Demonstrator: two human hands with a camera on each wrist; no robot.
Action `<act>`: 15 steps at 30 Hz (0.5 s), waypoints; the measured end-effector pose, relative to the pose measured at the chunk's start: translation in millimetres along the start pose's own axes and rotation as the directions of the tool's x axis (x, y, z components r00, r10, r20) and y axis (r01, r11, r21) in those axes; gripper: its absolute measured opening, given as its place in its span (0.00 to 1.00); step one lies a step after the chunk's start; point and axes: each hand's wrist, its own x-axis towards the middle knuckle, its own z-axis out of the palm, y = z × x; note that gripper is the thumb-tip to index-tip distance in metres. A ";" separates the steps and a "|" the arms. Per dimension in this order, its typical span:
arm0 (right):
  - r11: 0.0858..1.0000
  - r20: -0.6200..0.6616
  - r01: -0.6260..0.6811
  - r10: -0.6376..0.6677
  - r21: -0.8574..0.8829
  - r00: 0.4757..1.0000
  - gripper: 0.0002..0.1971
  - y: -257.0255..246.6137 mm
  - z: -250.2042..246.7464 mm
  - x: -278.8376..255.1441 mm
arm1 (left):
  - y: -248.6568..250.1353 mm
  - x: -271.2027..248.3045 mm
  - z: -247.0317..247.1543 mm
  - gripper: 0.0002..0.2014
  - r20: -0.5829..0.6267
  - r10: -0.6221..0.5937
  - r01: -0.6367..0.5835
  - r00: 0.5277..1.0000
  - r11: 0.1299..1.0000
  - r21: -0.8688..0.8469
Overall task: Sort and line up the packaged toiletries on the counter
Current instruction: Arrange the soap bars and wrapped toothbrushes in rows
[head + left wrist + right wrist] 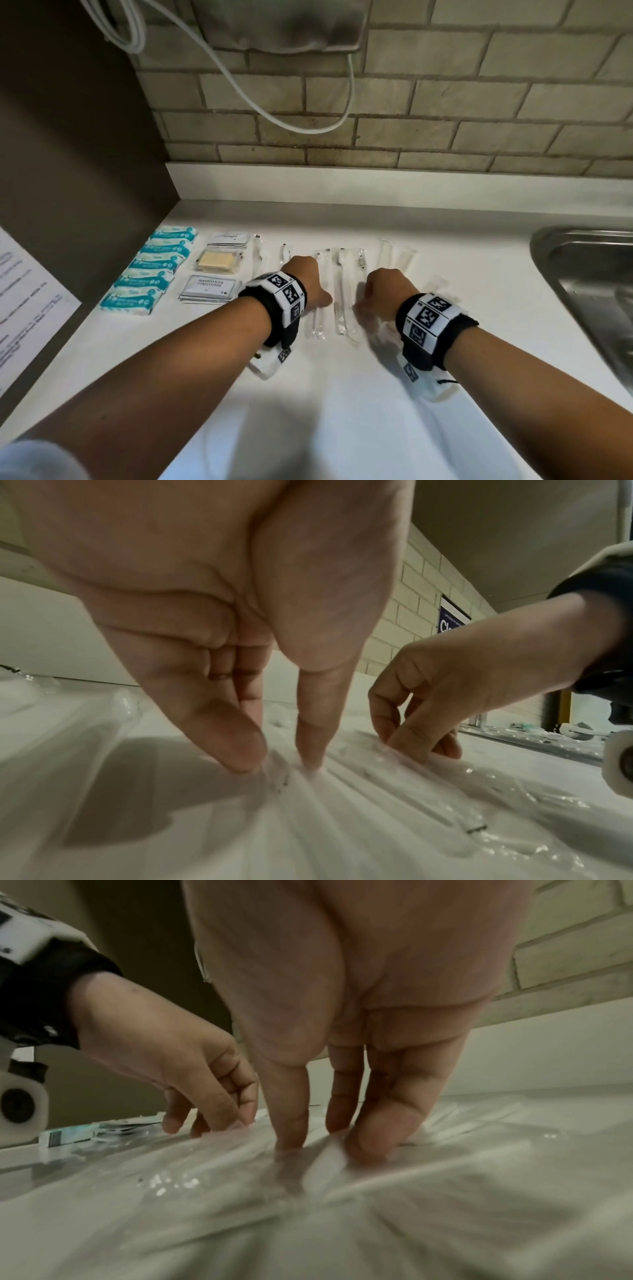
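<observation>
A row of clear-wrapped toothbrush packets (340, 301) lies across the middle of the white counter (342, 411). My left hand (305, 281) is over the left part of the row. Its thumb and fingertips (240, 756) pinch the end of one clear packet (279, 777). My right hand (380, 291) is a little to the right, thumb and fingers (373, 1139) pinching another clear packet (329, 1156). At the left lie a column of teal-and-white soap packets (154, 270), white sachets (228, 238), a yellow bar in clear wrap (217, 260) and shampoo sachets (209, 289).
A steel sink (589, 274) is sunk into the counter at the right. More clear packets (385, 253) lie behind my right hand. A brown side panel with a printed sheet (24, 301) bounds the left. A white cable (239, 78) hangs on the brick wall.
</observation>
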 end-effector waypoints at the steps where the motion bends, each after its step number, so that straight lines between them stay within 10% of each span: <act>1: 1.000 0.005 -0.006 0.006 0.007 1.000 0.14 0.2 -0.6 1.2 | 1.2 -1.1 -0.1 0.15 -0.010 -0.014 0.014 1.000 1.000 0.004; 15: 0.967 -0.038 -0.100 0.112 0.233 0.993 0.19 -5.4 -13.9 10.4 | -1.8 4.5 -2.9 0.20 -0.081 -0.010 -0.014 0.997 0.954 -0.299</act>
